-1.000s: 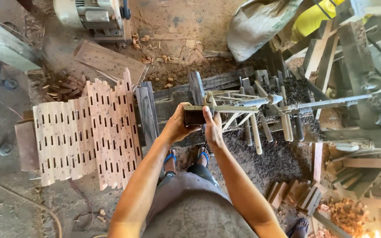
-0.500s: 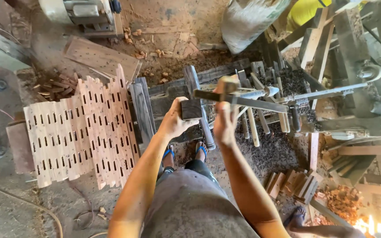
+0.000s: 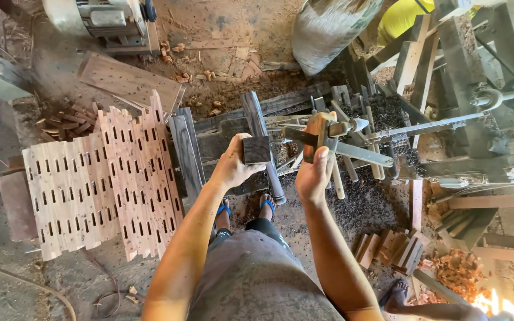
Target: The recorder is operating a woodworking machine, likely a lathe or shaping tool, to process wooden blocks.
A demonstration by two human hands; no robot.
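Observation:
My left hand [image 3: 233, 168] grips a small dark wooden block [image 3: 257, 150], held just above the worn metal frame of a woodworking machine [image 3: 352, 128]. My right hand [image 3: 316, 166] is closed around a wooden handle [image 3: 319, 134] that sticks out of the machine's front, beside a long metal bar [image 3: 352, 151]. The two hands are about a hand's width apart. My feet in blue sandals [image 3: 267, 204] show below them.
Stacks of slotted pale wood pieces [image 3: 99, 178] lie at the left, with dark boards [image 3: 185, 151] leaning beside them. An electric motor [image 3: 105, 18] sits at the top left, a sack [image 3: 328, 27] at the top. Small wood blocks [image 3: 391, 246] and dark shavings [image 3: 364, 205] lie at the lower right.
Both hands held the block together a second ago. My right hand has since let go and moved right onto the machine's handle; the left keeps the block.

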